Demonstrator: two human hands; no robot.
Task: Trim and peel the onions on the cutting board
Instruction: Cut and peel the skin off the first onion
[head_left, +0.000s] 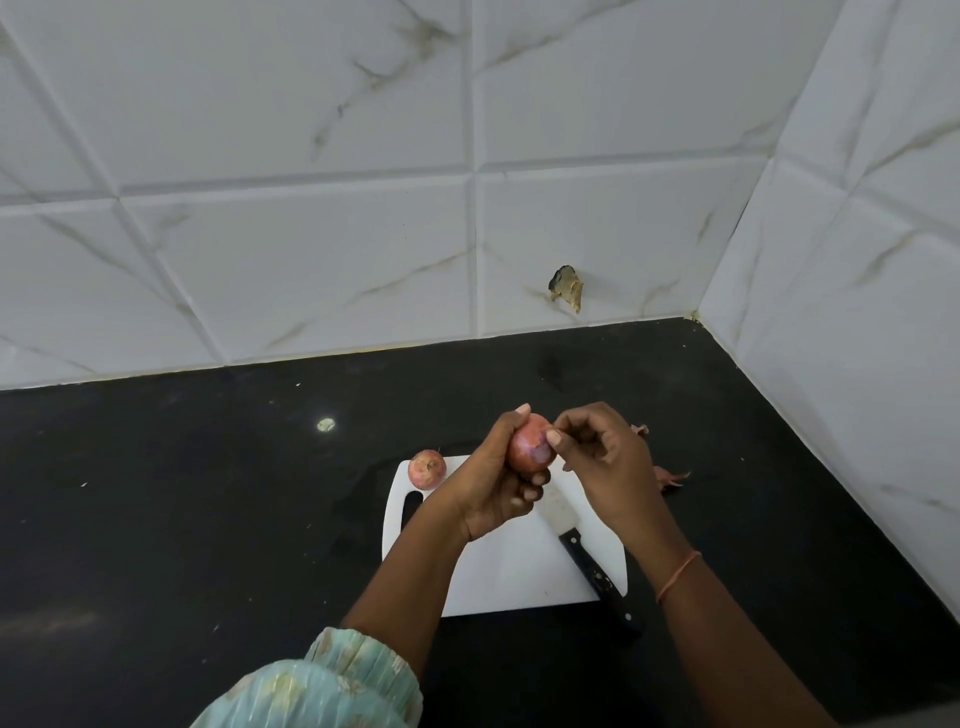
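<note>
The left hand cups a red onion above the far edge of the white cutting board, fingers curled around it. The right hand pinches the skin at the onion's right side with thumb and fingertips. A second onion rests at the board's far-left corner; a black-handled knife lies on the board's right side

No legible text

No readable text, label, brand, number or sign appears on any item in view; the knife handle shows rivets only, no marking.
</note>
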